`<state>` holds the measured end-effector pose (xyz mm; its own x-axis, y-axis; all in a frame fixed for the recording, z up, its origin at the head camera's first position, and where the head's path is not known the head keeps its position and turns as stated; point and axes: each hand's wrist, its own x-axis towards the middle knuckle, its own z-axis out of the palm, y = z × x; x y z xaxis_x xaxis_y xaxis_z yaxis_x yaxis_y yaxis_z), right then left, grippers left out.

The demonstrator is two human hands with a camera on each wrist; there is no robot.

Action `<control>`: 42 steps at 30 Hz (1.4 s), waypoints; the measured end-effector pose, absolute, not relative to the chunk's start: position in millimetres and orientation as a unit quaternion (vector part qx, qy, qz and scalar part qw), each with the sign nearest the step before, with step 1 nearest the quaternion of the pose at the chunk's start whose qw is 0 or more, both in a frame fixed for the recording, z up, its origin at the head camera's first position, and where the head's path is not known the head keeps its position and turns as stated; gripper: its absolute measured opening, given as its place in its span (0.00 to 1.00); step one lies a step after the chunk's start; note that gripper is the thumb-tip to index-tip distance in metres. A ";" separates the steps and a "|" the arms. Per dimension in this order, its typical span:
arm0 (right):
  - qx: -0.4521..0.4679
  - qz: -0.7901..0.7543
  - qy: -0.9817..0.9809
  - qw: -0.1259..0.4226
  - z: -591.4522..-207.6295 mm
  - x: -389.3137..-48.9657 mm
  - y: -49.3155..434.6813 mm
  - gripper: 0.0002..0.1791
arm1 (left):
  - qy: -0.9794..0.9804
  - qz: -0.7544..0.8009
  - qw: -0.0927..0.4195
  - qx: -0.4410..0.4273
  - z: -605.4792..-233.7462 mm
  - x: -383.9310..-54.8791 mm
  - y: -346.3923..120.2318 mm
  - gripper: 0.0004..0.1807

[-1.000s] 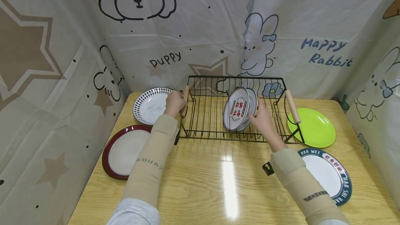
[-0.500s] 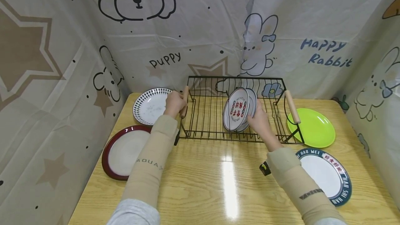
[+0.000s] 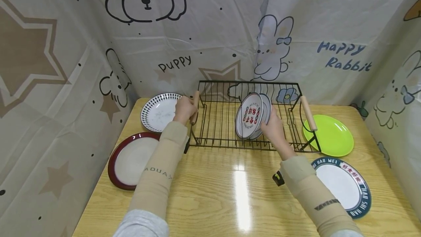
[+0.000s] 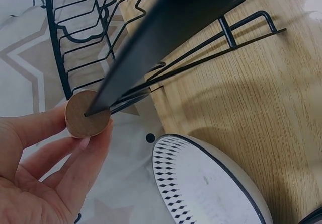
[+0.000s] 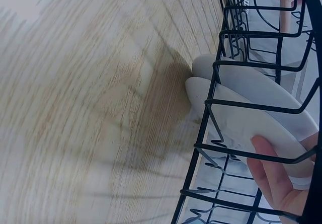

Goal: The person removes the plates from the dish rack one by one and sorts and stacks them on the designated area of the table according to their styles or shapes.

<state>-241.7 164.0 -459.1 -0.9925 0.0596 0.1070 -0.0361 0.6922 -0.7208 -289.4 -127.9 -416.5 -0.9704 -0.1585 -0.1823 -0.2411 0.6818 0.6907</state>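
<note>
A black wire dish rack [image 3: 223, 146] stands on the wooden table. My left hand [image 3: 185, 109] grips its left wooden handle [image 3: 196, 101]; in the left wrist view the thumb and fingers wrap the handle's round end [image 4: 75, 117]. Inside the rack, right of its middle, two white plates lean side by side. The left plate [image 3: 249, 114] bears red lettering, and the right plate [image 3: 267, 105] is partly behind it. My right hand [image 3: 273, 127] holds the right plate by its right edge. Through the wires, the right wrist view shows fingers [image 5: 271, 171] against that plate's underside.
On the left lie a black-patterned white plate [image 3: 159, 111] and a maroon-rimmed plate [image 3: 133, 164]. On the right are a lime green plate [image 3: 330, 134] and a blue-rimmed plate [image 3: 338, 182]. A printed cloth [image 3: 210, 28] hangs close behind the rack.
My right hand has moved a little left and closed its fingers on the right plate's edge. My left hand stays on the handle, and the plates look unmoved.
</note>
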 end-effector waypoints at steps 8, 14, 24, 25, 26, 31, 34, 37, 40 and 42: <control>-0.010 0.391 -0.917 0.075 -456.0 -240.4 161.9 0.39 | 0.918 0.379 0.051 -0.106 -415.5 -288.2 -128.0 0.07; -0.005 0.397 -0.914 0.082 -452.1 -240.5 162.8 0.41 | 0.923 0.369 0.050 -0.100 -416.0 -289.9 -128.0 0.07; -0.012 0.402 -0.913 0.072 -444.2 -238.6 166.6 0.41 | 0.926 0.360 0.054 -0.101 -416.9 -291.8 -128.1 0.07; -0.011 0.403 -0.912 0.073 -443.2 -238.3 166.9 0.41 | 0.926 0.360 0.053 -0.102 -416.9 -291.9 -128.0 0.07; -0.012 0.406 -0.911 0.074 -442.3 -238.1 167.1 0.42 | 0.926 0.361 0.053 -0.102 -416.7 -291.9 -127.9 0.07; -0.004 0.397 -0.914 0.088 -435.8 -237.0 169.8 0.41 | 0.924 0.365 0.053 -0.100 -416.0 -291.4 -127.5 0.07; 0.003 0.380 -0.919 0.102 -430.5 -236.2 172.1 0.40 | 0.925 0.365 0.049 -0.098 -415.8 -291.0 -127.5 0.07; 0.012 0.372 -0.922 0.109 -425.5 -235.2 175.5 0.39 | 0.925 0.364 0.048 -0.097 -415.6 -290.6 -127.6 0.07; 0.019 0.371 -0.921 0.116 -421.7 -234.5 179.6 0.39 | 0.924 0.366 0.048 -0.098 -415.4 -290.5 -127.5 0.07; 0.025 0.376 -0.919 0.116 -419.3 -233.8 182.2 0.40 | 0.924 0.366 0.048 -0.100 -415.3 -290.6 -127.2 0.07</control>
